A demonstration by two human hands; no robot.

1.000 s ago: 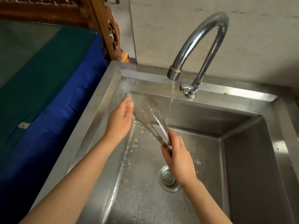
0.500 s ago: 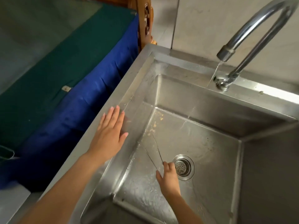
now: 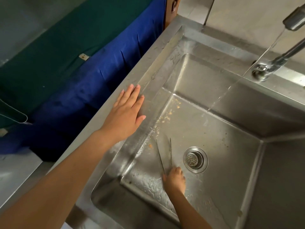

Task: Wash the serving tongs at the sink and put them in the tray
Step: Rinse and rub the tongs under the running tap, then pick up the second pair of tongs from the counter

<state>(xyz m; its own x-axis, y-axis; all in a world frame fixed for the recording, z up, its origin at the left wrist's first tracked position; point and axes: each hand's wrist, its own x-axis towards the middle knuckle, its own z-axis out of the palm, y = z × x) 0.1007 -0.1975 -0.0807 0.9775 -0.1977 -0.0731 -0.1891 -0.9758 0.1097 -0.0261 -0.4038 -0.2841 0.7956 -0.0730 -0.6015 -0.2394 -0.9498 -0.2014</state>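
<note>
Steel sink [image 3: 214, 76] with a wet, crumb-flecked floor fills the view, water running from the tap [image 3: 293, 22] at upper right. Low in the basin, the right hand [image 3: 174, 179] grips the hinge end of the tongs [image 3: 165, 154], whose two thin arms fan away from the fingers, just left of the drain [image 3: 195, 159]. The left hand [image 3: 125, 116] lies flat and spread, empty, on the sink's left rim.

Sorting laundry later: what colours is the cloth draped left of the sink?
Dark green over royal blue cloth, clearest in the head view.

Steel sink [image 3: 166, 47]; tongs [image 3: 165, 154] and food scraps [image 3: 166, 117] on its floor.
</note>
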